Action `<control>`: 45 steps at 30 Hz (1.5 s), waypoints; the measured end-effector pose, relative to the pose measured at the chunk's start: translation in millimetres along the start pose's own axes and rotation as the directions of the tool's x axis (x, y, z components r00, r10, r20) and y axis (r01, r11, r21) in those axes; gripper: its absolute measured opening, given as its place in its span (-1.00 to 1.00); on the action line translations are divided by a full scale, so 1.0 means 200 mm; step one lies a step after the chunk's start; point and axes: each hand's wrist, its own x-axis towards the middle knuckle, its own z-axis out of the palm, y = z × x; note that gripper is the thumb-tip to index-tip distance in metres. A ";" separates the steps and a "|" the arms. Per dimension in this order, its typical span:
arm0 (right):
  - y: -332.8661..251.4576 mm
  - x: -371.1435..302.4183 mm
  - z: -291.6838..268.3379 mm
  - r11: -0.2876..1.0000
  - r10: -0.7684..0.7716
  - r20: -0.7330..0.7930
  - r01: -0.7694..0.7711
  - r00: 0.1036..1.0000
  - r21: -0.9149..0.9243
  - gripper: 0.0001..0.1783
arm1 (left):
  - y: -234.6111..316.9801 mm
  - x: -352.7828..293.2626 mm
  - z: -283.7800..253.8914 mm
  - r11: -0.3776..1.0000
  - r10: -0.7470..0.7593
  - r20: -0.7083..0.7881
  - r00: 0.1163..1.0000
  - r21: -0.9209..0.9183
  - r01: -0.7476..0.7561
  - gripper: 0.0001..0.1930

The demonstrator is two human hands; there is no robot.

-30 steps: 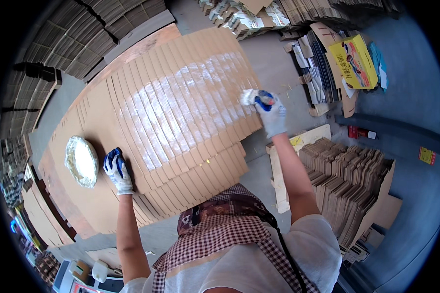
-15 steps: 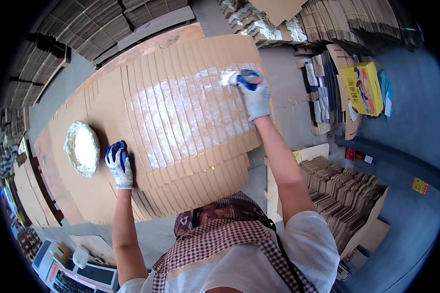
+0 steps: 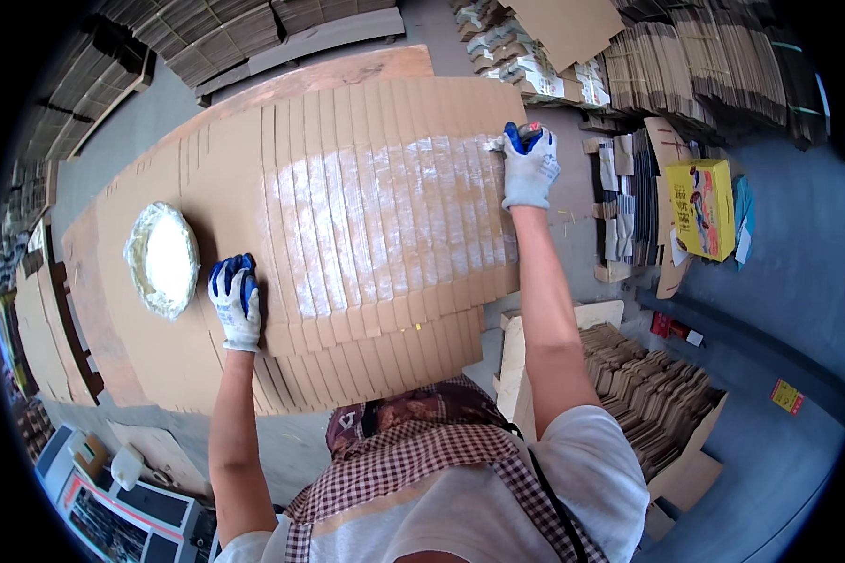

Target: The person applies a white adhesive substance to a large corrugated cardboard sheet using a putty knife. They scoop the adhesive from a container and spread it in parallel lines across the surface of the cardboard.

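My left hand [image 3: 237, 300], in a white glove with blue fingertips, rests on the overlapped brown cardboard sheets [image 3: 385, 340] with its fingers laid out on them. Beside it stands a round bowl [image 3: 133, 251] lined with clear plastic, holding something white. At the far right end of the sheets my right hand [image 3: 532, 169], gloved alike, is closed around a brush-like tool [image 3: 495, 144] with a pale head. Its grip is mostly hidden by my fingers. A wet, whitish smeared band [image 3: 376, 220] runs across the fanned sheets.
The sheets lie on a wooden board [image 3: 385, 64]. Bundled cardboard stacks [image 3: 225, 33] stand beyond it. More cardboard [image 3: 643, 394] is stacked at the right, near a yellow box [image 3: 700, 208]. A grey machine [image 3: 113, 511] is at the lower left.
My right hand has moved right with the brush-like tool, to the sheets' right edge. My left hand stays on the cardboard. The whole view has shifted slightly.
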 end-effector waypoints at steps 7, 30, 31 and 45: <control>0.04 0.00 0.09 0.999 -0.008 0.156 0.003 0.988 0.035 -0.48 | 0.03 0.03 0.01 1.000 0.005 -0.008 1.000 -0.009 -0.005 -0.53; -0.81 -0.71 -0.05 0.200 -0.051 0.682 -0.662 0.729 0.722 -0.67 | 0.10 0.13 -0.20 0.947 0.190 -0.306 0.933 -0.194 -0.257 -0.80; -0.85 -0.73 0.02 0.174 -0.147 0.688 -0.666 0.711 0.725 -0.66 | 0.12 0.12 -0.19 0.958 0.181 -0.081 0.980 -0.209 -0.195 -0.69; -1.50 -0.82 0.90 0.086 -0.280 0.687 -0.695 0.671 0.714 -0.69 | -0.64 -0.06 -0.40 0.153 -0.936 -0.133 0.327 -0.987 0.037 -0.46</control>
